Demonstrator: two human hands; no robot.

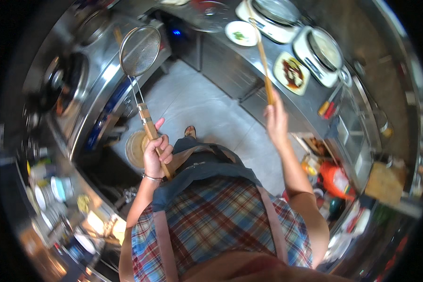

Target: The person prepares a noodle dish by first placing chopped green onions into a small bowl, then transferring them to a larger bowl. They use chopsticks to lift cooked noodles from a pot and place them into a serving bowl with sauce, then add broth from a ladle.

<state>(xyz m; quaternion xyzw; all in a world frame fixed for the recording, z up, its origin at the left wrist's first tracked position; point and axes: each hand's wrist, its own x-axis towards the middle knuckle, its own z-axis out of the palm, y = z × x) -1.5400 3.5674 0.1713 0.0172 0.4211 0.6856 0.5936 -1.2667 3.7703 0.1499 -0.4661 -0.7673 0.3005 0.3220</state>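
My left hand [157, 153] grips the wooden handle of a round wire-mesh strainer [140, 51], which is raised with nothing visible in its mesh. Long wooden chopsticks [263, 58] are in my right hand [277, 120], which is slightly blurred. They point away from me, and their far ends overlap a white countertop cooker [268, 31]; whether they touch it I cannot tell. Beside the chopsticks, a small white dish [231, 33] holds chopped green herbs. A squarish white plate [281, 60] with dark sauce and pale pieces sits on the steel counter [255, 63].
A second white cooker [299, 46] with a round lid stands nearby, and red- and yellow-handled utensils [327, 108] lie near the counter edge. To the left are a steel stove counter [104, 65] and a round bucket [129, 149]. A wooden cutting board [386, 181] lies far right.
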